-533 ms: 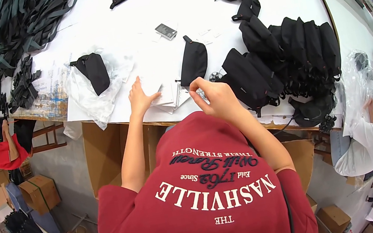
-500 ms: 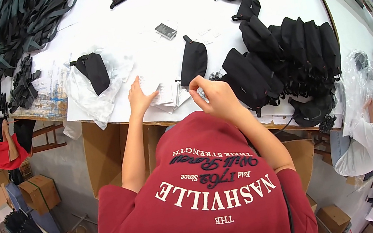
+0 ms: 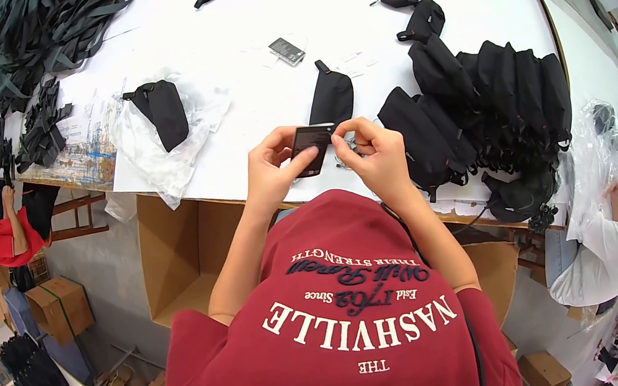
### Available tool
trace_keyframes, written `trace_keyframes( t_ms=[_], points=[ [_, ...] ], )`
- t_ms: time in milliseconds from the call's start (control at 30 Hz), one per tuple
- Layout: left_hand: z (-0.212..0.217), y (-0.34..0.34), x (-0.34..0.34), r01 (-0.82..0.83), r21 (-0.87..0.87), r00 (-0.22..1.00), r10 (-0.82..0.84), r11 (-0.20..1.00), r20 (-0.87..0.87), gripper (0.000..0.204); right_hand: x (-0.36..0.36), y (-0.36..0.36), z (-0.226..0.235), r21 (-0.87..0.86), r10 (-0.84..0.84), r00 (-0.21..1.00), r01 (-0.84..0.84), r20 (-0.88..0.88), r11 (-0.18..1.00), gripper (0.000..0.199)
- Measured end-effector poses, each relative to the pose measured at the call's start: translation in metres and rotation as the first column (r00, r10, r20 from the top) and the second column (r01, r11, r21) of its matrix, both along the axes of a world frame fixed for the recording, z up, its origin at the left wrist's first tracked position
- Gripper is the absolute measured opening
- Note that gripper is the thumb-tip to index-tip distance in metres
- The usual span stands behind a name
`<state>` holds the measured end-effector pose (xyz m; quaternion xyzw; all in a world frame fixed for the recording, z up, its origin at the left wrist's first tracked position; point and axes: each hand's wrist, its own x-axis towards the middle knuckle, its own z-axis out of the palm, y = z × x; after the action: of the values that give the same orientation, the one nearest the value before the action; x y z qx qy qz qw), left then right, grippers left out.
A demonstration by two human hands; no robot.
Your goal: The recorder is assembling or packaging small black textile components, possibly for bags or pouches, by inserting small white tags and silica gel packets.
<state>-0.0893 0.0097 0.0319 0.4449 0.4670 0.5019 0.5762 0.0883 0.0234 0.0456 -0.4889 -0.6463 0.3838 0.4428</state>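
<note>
— black card, small and flat, pinched in our left hand by thumb and fingertips, raised just above the near edge of the white table. what has the right got?

— our right hand is curled close, fingertips meeting the card's right end; something small and pale sits between those fingers, but we cannot tell what it is.

— position relative to the stock?

— card lies between both hands, just in front of the single black pouch, with the row of black pouches to its right.

— risks?

— we judge the grip light. a slip would drop the card over the near edge, likely into the open cardboard box below. the small piece could go the same way.
</note>
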Motion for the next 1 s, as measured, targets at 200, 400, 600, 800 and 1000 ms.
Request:
trace_keyframes(
  t_ms=[200, 400, 600, 800, 1000],
  points=[
    [0.012, -0.001, 0.011, 0.053, 0.121, 0.986, -0.032, 0.991, -0.166, 0.018, 0.006, -0.001, 0.002, 0.026, -0.058, 0.998, 0.057, 0.012, 0.998, 0.01],
    [0.012, 0.002, 0.005, 0.153, 0.188, 0.968, -0.109, 0.97, -0.224, 0.017, 0.012, -0.002, 0.001, -0.088, -0.045, 0.995, 0.036, -0.094, 0.995, 0.009],
    [0.001, 0.021, 0.001, 0.344, -0.213, 0.931, -0.302, 0.915, 0.206, 0.02, 0.017, 0.005, -0.004, -0.036, 0.102, 0.995, -0.103, -0.015, 0.994, 0.008],
    [-0.031, 0.042, 0.001, 0.379, -0.149, 0.926, -0.374, 0.913, 0.062, 0.012, 0.008, 0.033, -0.017, 0.158, 0.172, 0.925, -0.236, 0.34, 0.959, 0.013],
    [-0.035, 0.072, 0.017, 0.254, -0.06, 0.962, -0.245, 0.965, 0.119, 0.014, 0.014, 0.058, -0.019, -0.295, 0.232, 0.973, -0.222, -0.002, 0.929, 0.024]
  ],
)
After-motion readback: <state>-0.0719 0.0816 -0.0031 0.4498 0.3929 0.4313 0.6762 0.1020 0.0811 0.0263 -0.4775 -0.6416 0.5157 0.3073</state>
